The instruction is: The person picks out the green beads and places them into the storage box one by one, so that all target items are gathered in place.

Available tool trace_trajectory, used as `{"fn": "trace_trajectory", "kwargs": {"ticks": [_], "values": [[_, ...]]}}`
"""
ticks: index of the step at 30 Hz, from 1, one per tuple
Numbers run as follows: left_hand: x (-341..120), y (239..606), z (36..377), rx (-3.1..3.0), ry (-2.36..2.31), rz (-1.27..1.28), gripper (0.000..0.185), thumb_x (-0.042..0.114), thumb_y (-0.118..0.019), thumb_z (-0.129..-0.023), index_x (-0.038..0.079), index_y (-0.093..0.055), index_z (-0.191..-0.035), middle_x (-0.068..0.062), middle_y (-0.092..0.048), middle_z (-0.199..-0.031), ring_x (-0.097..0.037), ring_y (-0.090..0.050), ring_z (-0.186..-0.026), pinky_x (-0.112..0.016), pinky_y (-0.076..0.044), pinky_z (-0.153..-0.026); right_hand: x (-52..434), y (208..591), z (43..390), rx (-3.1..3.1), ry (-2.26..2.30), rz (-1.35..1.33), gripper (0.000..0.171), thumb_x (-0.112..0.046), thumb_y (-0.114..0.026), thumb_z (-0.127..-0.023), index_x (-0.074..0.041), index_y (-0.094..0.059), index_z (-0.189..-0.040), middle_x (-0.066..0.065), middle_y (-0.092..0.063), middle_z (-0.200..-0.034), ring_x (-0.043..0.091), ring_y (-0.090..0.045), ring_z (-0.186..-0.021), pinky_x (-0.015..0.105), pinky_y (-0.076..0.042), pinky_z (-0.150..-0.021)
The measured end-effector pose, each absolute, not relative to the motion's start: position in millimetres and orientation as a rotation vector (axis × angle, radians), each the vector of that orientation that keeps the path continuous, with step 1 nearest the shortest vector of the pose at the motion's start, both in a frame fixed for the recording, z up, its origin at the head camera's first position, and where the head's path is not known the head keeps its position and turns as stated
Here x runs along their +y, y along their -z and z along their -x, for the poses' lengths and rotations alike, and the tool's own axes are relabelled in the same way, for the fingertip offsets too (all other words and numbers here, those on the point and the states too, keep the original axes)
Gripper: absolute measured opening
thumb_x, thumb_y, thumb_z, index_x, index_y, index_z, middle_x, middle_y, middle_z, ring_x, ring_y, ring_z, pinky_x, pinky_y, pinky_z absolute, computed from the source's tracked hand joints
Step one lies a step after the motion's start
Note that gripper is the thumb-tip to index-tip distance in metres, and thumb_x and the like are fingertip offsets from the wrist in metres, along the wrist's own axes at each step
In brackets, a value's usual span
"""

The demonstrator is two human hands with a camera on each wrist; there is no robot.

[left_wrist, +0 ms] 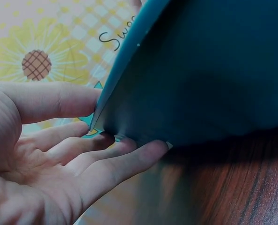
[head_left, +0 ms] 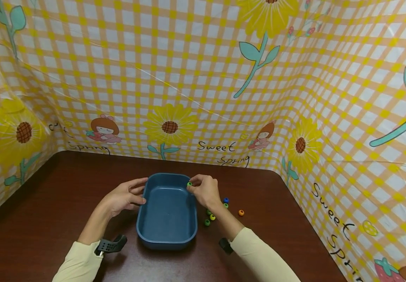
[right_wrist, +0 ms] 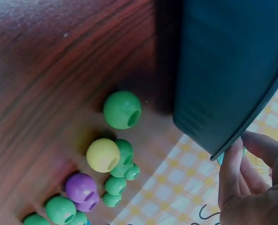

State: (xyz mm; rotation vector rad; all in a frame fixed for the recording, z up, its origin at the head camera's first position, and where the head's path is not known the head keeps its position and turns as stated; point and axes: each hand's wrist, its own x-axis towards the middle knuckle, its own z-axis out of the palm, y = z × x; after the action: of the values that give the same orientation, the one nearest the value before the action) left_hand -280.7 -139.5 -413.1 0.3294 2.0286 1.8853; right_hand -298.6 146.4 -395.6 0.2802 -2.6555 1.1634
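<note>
A blue rectangular bin (head_left: 168,213) stands on the table between both hands. My left hand (head_left: 126,196) is at its left side, with fingers extended; in the left wrist view the fingertips (left_wrist: 154,151) touch the bin's outer wall. At the far right corner, my right hand (head_left: 205,190) pinches a green bead (head_left: 189,184) between thumb and fingers, right at the rim. The right wrist view shows the bin's outer wall (right_wrist: 228,75) hiding most of that bead. No beads show on the bin's floor.
Right of the bin lie several loose round beads, among them a yellow bead (head_left: 212,217), a blue bead (head_left: 226,200), an orange bead (head_left: 241,213) and a purple bead (right_wrist: 81,187). A checked cloth with sunflowers (head_left: 169,127) hangs behind and beside the dark wooden table (head_left: 83,184).
</note>
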Motion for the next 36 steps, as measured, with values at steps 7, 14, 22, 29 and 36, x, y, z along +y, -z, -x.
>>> {"fn": "trace_trajectory", "kwargs": {"ticks": [7,14,22,29,36], "values": [[-141,412,281,2.017,-1.885,-0.339,0.081,-0.006,-0.063,-0.092,0.001,-0.020,-0.161,-0.030,-0.029,-0.161,-0.048,-0.054,-0.132,-0.051,-0.059,-0.091,148,401,298,-2.648,-1.121,-0.277,0.013,-0.012,-0.081,-0.086,-0.007,-0.078,-0.097,0.009,-0.078,-0.089,0.021,-0.074,-0.077,0.031,-0.058,-0.064],[-139,414,283,2.009,-1.885,-0.346,0.080,-0.007,-0.062,-0.093,0.001,-0.020,-0.161,-0.030,-0.029,-0.161,-0.048,-0.055,-0.131,-0.050,-0.059,-0.090,150,404,295,-2.622,-1.086,-0.307,0.012,-0.010,-0.081,-0.085,-0.005,-0.078,-0.096,0.010,-0.078,-0.088,0.023,-0.074,-0.078,0.033,-0.059,-0.065],[-141,413,283,2.035,-1.887,-0.334,0.078,-0.007,-0.062,-0.093,0.000,-0.022,-0.160,-0.030,-0.031,-0.160,-0.047,-0.057,-0.129,-0.051,-0.059,-0.091,146,404,295,-2.619,-1.055,-0.344,0.013,-0.010,-0.080,-0.086,-0.004,-0.078,-0.096,0.010,-0.077,-0.087,0.023,-0.073,-0.078,0.034,-0.059,-0.066],[-142,413,283,2.032,-1.892,-0.341,0.078,-0.008,-0.062,-0.093,0.000,-0.022,-0.160,-0.030,-0.032,-0.159,-0.047,-0.059,-0.127,-0.051,-0.059,-0.090,145,404,295,-2.619,-1.037,-0.363,0.012,-0.011,-0.080,-0.086,-0.004,-0.079,-0.096,0.008,-0.077,-0.087,0.020,-0.072,-0.076,0.031,-0.058,-0.064],[-142,415,283,2.025,-1.893,-0.335,0.079,-0.008,-0.062,-0.093,0.000,-0.022,-0.160,-0.030,-0.031,-0.160,-0.047,-0.058,-0.128,-0.050,-0.059,-0.090,145,407,296,-2.617,-1.024,-0.364,0.011,-0.011,-0.080,-0.086,-0.005,-0.079,-0.095,0.008,-0.077,-0.086,0.019,-0.072,-0.075,0.030,-0.058,-0.064]]}}
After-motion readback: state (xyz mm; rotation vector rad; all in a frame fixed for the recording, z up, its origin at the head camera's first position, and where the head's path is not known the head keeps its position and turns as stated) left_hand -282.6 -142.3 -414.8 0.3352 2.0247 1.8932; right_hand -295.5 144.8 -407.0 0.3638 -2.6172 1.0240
